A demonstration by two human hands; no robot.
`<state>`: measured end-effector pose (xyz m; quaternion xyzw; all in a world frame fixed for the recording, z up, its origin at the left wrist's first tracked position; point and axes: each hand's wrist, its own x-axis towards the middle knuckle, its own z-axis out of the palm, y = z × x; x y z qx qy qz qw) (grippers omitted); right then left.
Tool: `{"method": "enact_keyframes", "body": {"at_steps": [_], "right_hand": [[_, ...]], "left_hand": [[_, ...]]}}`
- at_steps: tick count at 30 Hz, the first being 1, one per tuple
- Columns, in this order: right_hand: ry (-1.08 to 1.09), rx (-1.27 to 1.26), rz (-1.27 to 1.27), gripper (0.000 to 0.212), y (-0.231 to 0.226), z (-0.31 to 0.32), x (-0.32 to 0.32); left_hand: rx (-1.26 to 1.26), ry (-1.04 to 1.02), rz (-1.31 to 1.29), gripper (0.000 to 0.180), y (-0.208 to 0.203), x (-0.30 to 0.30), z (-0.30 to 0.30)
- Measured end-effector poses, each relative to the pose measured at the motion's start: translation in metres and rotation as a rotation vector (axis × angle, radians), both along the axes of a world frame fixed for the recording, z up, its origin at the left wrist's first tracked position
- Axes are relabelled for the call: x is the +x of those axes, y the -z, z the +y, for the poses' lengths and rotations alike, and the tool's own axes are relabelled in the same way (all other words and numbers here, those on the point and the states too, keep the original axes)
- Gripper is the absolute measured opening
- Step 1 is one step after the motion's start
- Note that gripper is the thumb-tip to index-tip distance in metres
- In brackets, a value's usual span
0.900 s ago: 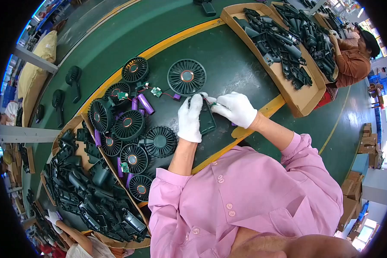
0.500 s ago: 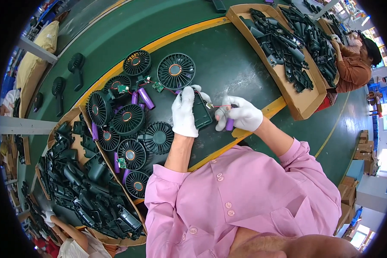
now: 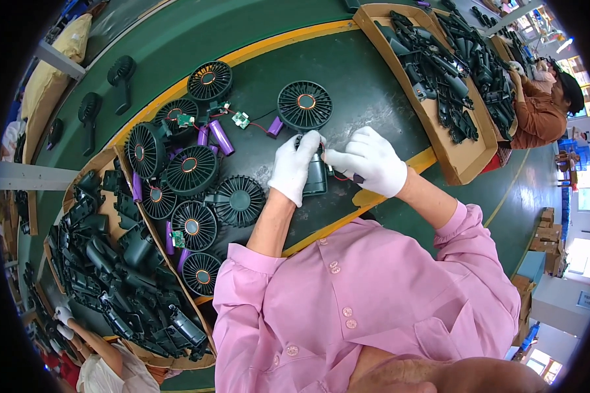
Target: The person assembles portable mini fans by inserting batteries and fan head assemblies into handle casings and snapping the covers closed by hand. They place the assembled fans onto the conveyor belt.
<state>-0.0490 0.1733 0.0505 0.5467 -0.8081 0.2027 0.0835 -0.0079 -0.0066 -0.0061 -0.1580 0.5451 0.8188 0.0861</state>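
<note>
Since the last moment the right hand (image 3: 373,164) has come back close to the dark handle (image 3: 316,182), which is near the centre of the frame, over the green table (image 3: 373,75). Half a second ago this hand was apart, with a purple cylinder and a stretched red wire (image 3: 340,177). Now the wire is mostly covered, and that cylinder I cannot make out. The fingertips are drawn together at the handle's right edge, but what they pinch, if anything, I cannot tell. The left hand (image 3: 292,167) is closed around the handle, whose rounder side now shows. The round fan (image 3: 305,105) above it, upper middle, has also shifted to the right; a purple cell (image 3: 275,126) lies just beside it. To my judgement, this means the work is now gathered at the handle's edge.
</note>
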Motion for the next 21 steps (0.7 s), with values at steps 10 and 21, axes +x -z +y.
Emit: {"method": "enact_keyframes", "body": {"at_steps": [10, 21], "right_hand": [[-0.142, -0.14, -0.015, 0.038, 0.002, 0.008, -0.011], [0.169, -0.105, -0.102, 0.031, 0.005, -0.01, 0.007]], "left_hand": [[0.263, 0.196, -0.063, 0.031, -0.005, 0.005, 0.0], [0.286, 0.157, -0.091, 0.049, -0.002, 0.009, 0.012]]}}
